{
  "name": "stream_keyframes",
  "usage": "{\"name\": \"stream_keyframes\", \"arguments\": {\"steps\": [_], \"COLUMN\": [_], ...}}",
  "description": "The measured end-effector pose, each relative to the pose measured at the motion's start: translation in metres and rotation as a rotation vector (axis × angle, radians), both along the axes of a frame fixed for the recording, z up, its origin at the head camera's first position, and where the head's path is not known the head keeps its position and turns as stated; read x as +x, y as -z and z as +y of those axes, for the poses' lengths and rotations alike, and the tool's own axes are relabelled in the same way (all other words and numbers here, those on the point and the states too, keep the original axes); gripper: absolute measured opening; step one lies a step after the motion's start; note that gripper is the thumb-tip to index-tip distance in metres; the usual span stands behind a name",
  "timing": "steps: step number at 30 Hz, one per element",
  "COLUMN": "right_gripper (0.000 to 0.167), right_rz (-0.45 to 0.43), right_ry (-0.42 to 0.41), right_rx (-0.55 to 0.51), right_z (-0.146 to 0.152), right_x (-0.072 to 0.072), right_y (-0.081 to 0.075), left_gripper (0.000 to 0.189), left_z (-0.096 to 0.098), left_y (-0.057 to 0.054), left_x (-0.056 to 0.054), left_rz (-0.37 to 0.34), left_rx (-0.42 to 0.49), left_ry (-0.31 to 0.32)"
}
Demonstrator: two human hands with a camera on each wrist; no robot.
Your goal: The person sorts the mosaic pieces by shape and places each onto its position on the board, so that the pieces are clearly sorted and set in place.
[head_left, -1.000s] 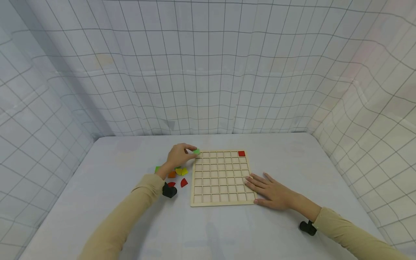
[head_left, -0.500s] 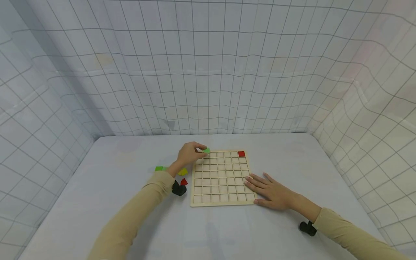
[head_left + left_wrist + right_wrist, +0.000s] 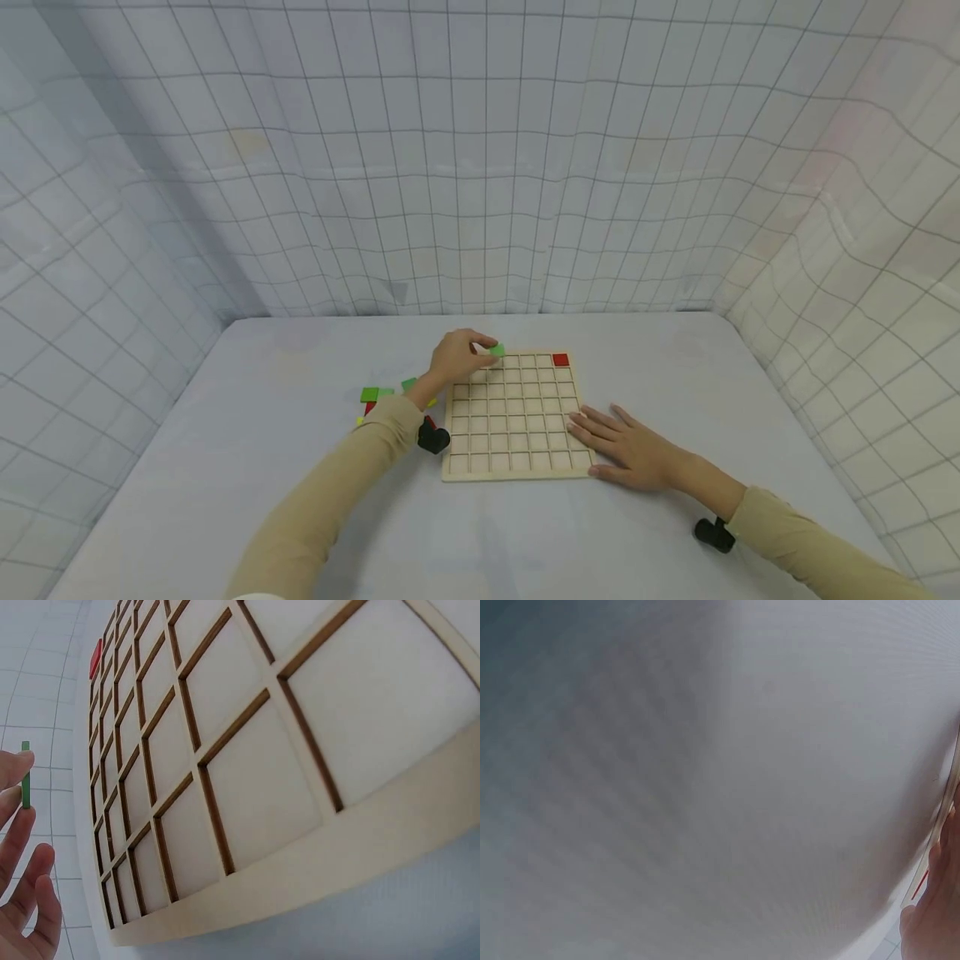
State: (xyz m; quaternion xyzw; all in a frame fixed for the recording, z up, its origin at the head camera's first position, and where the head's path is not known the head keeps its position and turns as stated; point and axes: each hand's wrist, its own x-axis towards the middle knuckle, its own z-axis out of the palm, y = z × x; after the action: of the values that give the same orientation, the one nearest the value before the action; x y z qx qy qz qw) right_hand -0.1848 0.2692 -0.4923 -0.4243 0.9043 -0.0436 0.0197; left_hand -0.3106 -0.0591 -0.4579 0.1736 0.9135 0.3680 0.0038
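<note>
My left hand (image 3: 457, 357) pinches a thin green square tile (image 3: 497, 351) between thumb and fingers. It holds the tile over the far edge of a pale wooden grid board (image 3: 517, 476), left of the middle. From the left wrist, the tile (image 3: 26, 774) shows edge-on, with the remaining fingers loosely bent below it. A red square tile (image 3: 560, 360) fills the board's far right corner cell. My right hand (image 3: 633, 454) lies flat with spread fingers, its fingertips on the board's right edge near the front. Only part of that hand (image 3: 934, 915) enters the right wrist view.
Left of the board lie loose pieces, including a bright green tile (image 3: 369, 394), a red piece (image 3: 370, 407) and a darker green tile (image 3: 408, 384). My left forearm partly covers this pile. A white sheet with a dark line grid (image 3: 480, 167) hangs behind and beside the white table (image 3: 525, 542).
My left hand has moved right along the board's far edge, carrying the green tile from the far left corner. My right hand has stayed on the board's right edge.
</note>
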Motion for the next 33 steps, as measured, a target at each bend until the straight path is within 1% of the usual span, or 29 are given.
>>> {"name": "stream_keyframes", "arguments": {"steps": [4, 7, 12, 18, 22, 27, 33], "right_gripper": [0.067, 0.067, 0.066, 0.066, 0.066, 0.066, 0.066], "right_rz": [-0.003, -0.014, -0.023, 0.0, -0.014, -0.025, -0.037], "right_ry": [0.003, 0.008, 0.012, 0.002, 0.002, 0.002, 0.001], "right_rx": [-0.002, -0.003, -0.01, -0.014, -0.017, -0.01, -0.018], "right_z": [0.0, 0.0, 0.001, 0.001, 0.001, 0.0, 0.0], "right_x": [0.002, 0.003, 0.003, 0.002, 0.002, 0.001, 0.002], "right_y": [0.001, 0.0, 0.0, -0.001, -0.002, -0.003, -0.004], "left_gripper": [0.03, 0.03, 0.03, 0.03, 0.029, 0.029, 0.029], "left_z": [0.006, 0.011, 0.021, 0.032, 0.038, 0.045, 0.053], "left_y": [0.001, 0.002, 0.005, 0.006, 0.006, 0.007, 0.011], "left_x": [0.003, 0.005, 0.004, 0.003, 0.003, 0.002, 0.0], "left_rz": [-0.012, -0.007, 0.004, 0.014, 0.002, -0.018, -0.015], "left_rx": [0.024, 0.031, 0.022, 0.024, 0.04, 0.018, 0.002], "left_ry": [0.011, 0.023, 0.03, 0.029, 0.04, 0.03, 0.014]}}
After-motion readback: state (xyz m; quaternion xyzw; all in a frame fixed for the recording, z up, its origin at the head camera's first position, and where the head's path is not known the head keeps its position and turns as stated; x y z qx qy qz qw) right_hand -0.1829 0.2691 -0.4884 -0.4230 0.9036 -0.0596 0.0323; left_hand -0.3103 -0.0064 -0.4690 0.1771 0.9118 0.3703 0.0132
